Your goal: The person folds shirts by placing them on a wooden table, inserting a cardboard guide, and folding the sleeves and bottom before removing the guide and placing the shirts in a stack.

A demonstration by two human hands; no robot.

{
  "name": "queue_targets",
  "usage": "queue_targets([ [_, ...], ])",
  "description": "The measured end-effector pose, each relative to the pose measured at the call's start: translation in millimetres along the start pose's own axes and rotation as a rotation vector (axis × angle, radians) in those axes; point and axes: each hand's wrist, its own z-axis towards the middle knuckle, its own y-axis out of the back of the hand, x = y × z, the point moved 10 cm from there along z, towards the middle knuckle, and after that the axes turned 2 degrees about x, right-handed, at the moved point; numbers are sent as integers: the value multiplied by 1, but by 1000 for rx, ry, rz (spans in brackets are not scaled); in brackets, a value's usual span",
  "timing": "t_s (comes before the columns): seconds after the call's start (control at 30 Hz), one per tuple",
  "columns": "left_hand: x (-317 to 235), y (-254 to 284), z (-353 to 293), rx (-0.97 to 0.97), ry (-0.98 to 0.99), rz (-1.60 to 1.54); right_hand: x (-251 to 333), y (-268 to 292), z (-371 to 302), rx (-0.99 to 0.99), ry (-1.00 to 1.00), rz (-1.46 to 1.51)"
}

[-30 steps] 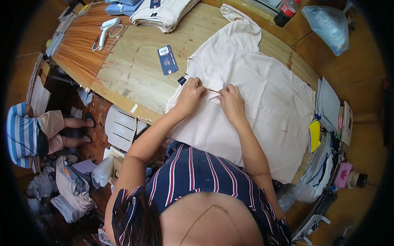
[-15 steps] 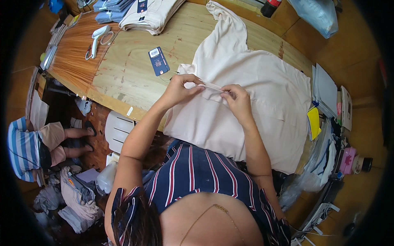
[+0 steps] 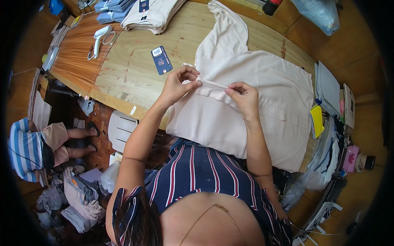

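Observation:
A pale cream shirt (image 3: 271, 102) lies spread over the wooden table, one sleeve stretched toward the far side. Near its left part, my left hand (image 3: 180, 85) pinches a narrow folded edge of the cloth between thumb and fingers. My right hand (image 3: 245, 98) grips the same strip farther right, so the edge runs raised and taut between both hands. Just beyond my left hand lies a dark blue hang tag (image 3: 161, 60) with a white label. Its string reaches toward the shirt, but my left hand hides where it ends.
Folded cream garments (image 3: 152, 16) and blue ones (image 3: 113, 11) are stacked at the far left of the wooden table (image 3: 135, 78). A white handheld scanner (image 3: 100, 39) lies nearby. Papers (image 3: 327, 88) and plastic bags crowd the right edge. Another person (image 3: 26, 147) stands at the left beside piled clothes.
My right hand has slid a little right along the folded edge, and the strip between my hands is longer. My left hand still pinches its end.

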Motion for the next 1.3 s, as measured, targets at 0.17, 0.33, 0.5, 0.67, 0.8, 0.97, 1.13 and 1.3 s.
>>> queue_targets([
  [0.17,2,3,1,-20,69,133,3,4,1,-30,49,-41],
  [0.33,7,5,4,-29,80,108,4,5,1,-40,84,-70],
  [0.5,13,11,6,-54,74,93,11,-1,-2,-63,226,-170],
  [0.67,12,4,8,-34,76,109,2,4,-2,-70,155,-225],
  [0.8,18,3,19,155,-11,612,23,24,-4,-51,326,-557],
  [0.97,53,40,54,-318,72,945,10,224,-32,-768,191,-1386],
  [1.13,52,18,87,-383,4,1356,-54,247,-81,-649,-109,-1578],
  [1.3,90,50,127,-89,434,683,-36,271,-106,-713,-226,-1252],
])
